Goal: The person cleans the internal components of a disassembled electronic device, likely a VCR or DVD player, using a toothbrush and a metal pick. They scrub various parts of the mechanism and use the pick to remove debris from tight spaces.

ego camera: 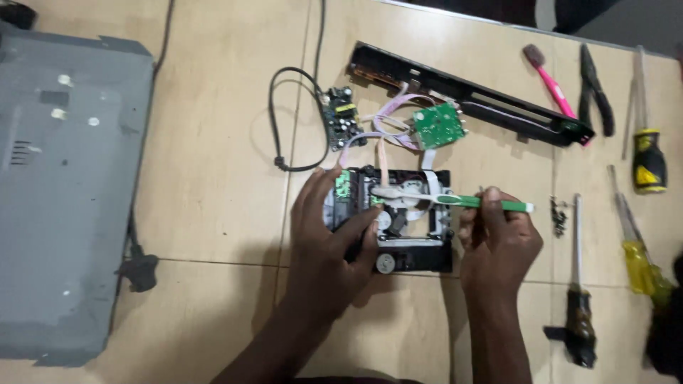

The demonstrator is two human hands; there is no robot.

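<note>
Head view: a grey metal cover point(67, 192) is lying on the tiled floor point(213, 178); the left hand point(331, 235) is gripping the black disc-drive mechanism point(398, 220) beside it, the right hand point(498, 238) is holding a green toothbrush point(455, 200) over it, and screwdrivers point(644, 274) are lying beyond.

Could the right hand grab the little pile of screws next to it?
Probably yes. The right hand holds a green toothbrush, so its fingers are busy, but the screws lie close beside it on the tile floor with nothing between.

Left hand point(329, 238) hides drive point(413, 245) near-left corner. Grey cover point(67, 192) cut at left edge. Screws point(559, 215) too small.
</note>
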